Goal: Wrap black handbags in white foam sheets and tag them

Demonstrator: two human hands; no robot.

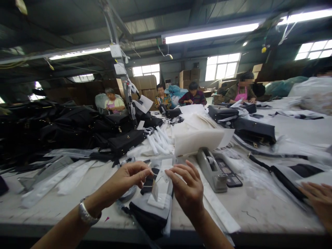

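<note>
Over the front of the table my left hand (136,174) pinches a thin tag string (155,174) between thumb and forefinger, a metal bracelet on its wrist. My right hand (186,188) is pinched at the other side of the string, close to the holed end of a white hang tag (162,177); its other fingers are raised. Below both hands lies a black bag (149,216), partly wrapped in pale translucent sheeting, with white paper pieces on top. Whether the right fingertips grip the string or the tag's edge is hard to see.
A grey tape dispenser (214,173) and a dark phone (229,174) lie right of my hands. Black bags (127,140) are heaped left; white sheets (198,140) are stacked ahead. Another person's hand (319,199) rests at the right edge. Several co-workers sit across the table.
</note>
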